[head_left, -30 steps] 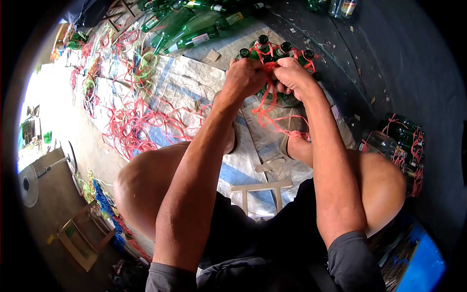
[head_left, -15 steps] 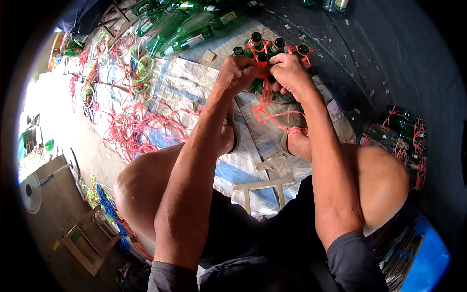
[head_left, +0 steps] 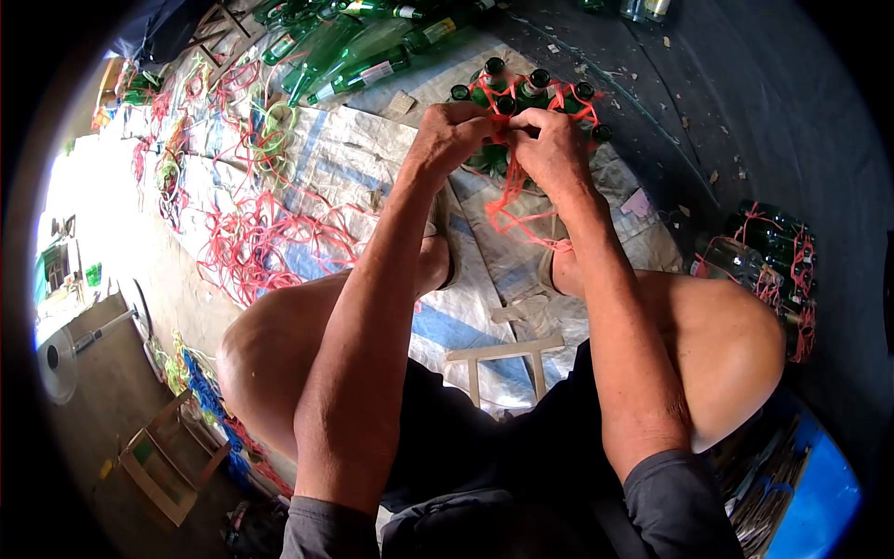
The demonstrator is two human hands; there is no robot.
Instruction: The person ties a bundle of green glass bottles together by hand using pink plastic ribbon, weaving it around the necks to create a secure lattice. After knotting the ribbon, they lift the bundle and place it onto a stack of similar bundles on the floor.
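Note:
A bundle of several upright green glass bottles [head_left: 533, 86] stands in front of my feet, with red plastic twine [head_left: 557, 97] wound between the necks. At the near side of the bundle, my left hand [head_left: 452, 138] pinches the red twine. Close beside it, my right hand [head_left: 549, 149] has its fingers closed on the same twine. Loose strands [head_left: 507, 200] hang below both hands and trail toward my right foot. My fingers hide the exact point where the twine crosses, and they cover some of the bottles.
Loose green bottles [head_left: 372, 70] lie at the upper left. Tangled red twine [head_left: 265, 247] covers the sheet [head_left: 363, 154] on the left. Another tied bottle bundle [head_left: 773, 256] lies at the right. A fan [head_left: 58, 365] and a wooden frame [head_left: 172, 456] are at the lower left.
My right hand has turned, its fingers now pointing more toward the left hand, and has shifted slightly nearer to me. Both hands remain on the twine.

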